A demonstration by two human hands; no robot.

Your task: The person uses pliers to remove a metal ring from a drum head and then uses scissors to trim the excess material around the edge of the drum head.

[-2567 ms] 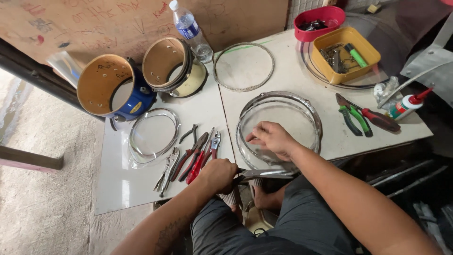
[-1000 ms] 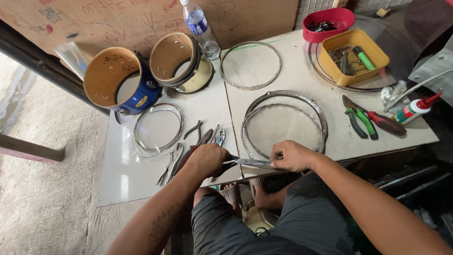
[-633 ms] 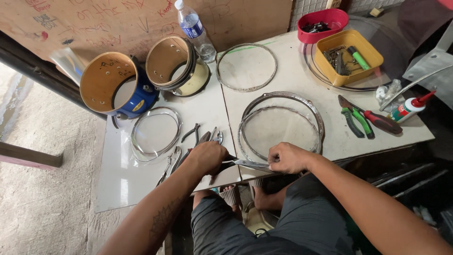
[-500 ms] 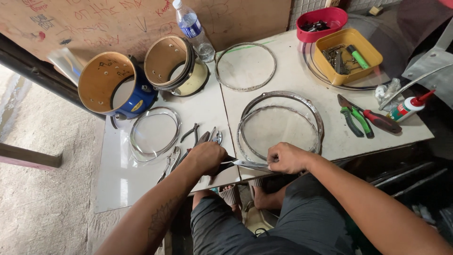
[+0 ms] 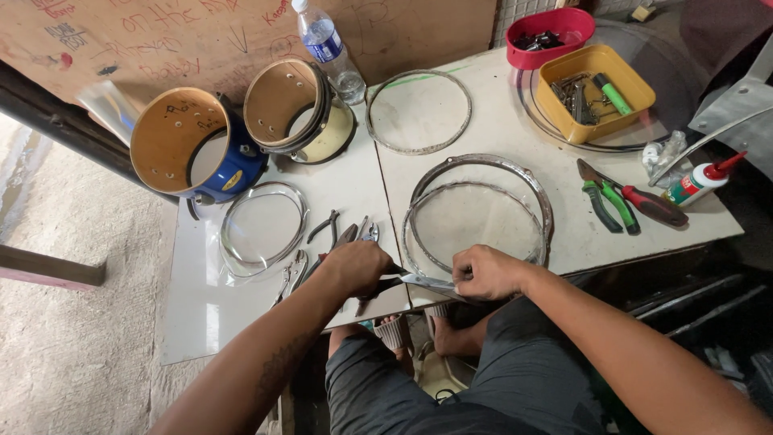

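My left hand [image 5: 358, 266] is closed on the handles of a pair of snips [image 5: 403, 280] at the table's front edge. The blades point right and meet a thin shiny strip [image 5: 435, 283]. My right hand [image 5: 483, 272] pinches that strip just right of the blades. Directly behind both hands lies a large metal hoop [image 5: 541, 201] with a clear film ring [image 5: 419, 205] inside it, flat on the white table [image 5: 499, 137].
Loose pliers [image 5: 330, 234] lie left of the hoop, beside a clear ring [image 5: 262, 229]. Behind stand a blue drum shell [image 5: 193, 153], a second shell [image 5: 294, 105], a water bottle [image 5: 326, 44] and another hoop [image 5: 419, 111]. Right: red bowl [image 5: 550, 36], yellow tray [image 5: 594, 80], green-handled pliers [image 5: 604, 205], glue bottle [image 5: 700, 181].
My right hand came off the hoop and took the strip at the front edge. My left hand lifted the snips from the tool pile and brought them to it. Little has moved lately.
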